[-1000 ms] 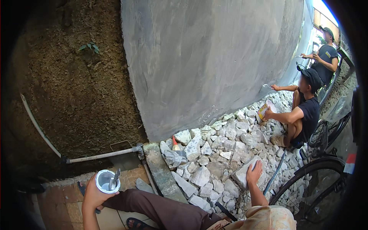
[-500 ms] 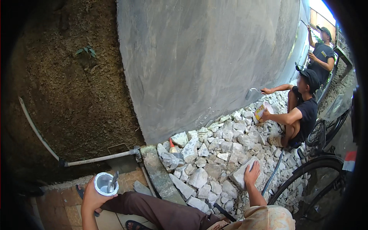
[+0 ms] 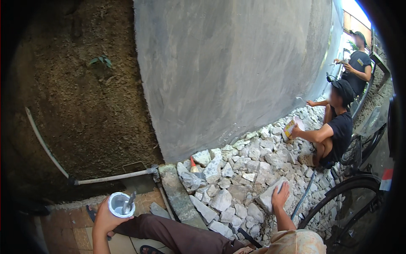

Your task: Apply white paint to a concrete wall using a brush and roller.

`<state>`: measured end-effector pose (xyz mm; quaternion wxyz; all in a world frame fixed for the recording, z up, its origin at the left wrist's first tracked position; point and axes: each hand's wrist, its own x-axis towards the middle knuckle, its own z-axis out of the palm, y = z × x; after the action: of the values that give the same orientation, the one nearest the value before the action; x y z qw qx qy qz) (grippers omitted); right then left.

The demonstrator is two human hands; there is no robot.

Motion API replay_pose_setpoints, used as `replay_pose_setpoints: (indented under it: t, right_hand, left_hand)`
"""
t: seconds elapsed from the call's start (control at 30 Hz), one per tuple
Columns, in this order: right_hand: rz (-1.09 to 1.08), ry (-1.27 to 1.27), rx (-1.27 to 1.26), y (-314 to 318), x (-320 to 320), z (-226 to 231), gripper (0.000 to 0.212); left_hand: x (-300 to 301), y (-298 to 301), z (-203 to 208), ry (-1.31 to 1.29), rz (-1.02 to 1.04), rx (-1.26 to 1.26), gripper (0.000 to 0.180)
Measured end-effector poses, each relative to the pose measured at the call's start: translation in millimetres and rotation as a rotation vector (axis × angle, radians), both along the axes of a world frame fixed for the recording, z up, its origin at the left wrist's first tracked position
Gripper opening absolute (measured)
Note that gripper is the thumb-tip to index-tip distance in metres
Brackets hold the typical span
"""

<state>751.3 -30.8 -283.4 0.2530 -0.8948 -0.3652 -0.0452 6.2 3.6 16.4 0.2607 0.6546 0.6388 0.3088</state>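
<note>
Left hand (image 3: 105,219) at lower left of frame, fingers wrapped closed around small white cup (image 3: 119,205), mouth up. Thin metal tool (image 3: 128,203) standing in cup, leaning toward upper right, long axis steep and near upright; blade end hidden inside, kind not resolvable. Forearm rising from lower edge, wrist bent slightly, cup held over tiled floor (image 3: 63,224) beside dark trouser leg (image 3: 169,235).

Right hand (image 3: 280,196) at lower centre-right, well apart from cup, palm down, fingers spread flat on pale rock (image 3: 270,195) in rubble pile (image 3: 237,178); gripping nothing, only resting. Tool handle nearer left hand; lies left of right hand, across leg. Grey plastered wall (image 3: 237,67) behind rubble; two other people crouched and standing at right of frame.
</note>
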Motion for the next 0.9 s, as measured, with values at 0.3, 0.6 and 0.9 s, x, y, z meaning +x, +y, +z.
replay_pose_setpoints:
  t: [0.3,0.6,0.9]
  right_hand:
    - [-0.028,-0.005,-0.054,1.1,-3.9,7.4,0.068]
    - [-0.066,-0.002,-0.091,-0.3,-6.0,10.7,0.067]
    - [-0.053,-0.015,-0.097,0.9,7.2,-4.9,0.069]
  left_hand:
    - [-3.0,-2.0,0.1,-0.095,-0.008,-0.088,0.079]
    - [-8.2,-6.7,1.5,-0.032,-0.005,-0.086,0.075]
    - [-10.4,-7.5,0.7,-0.011,-0.011,-0.073,0.075]
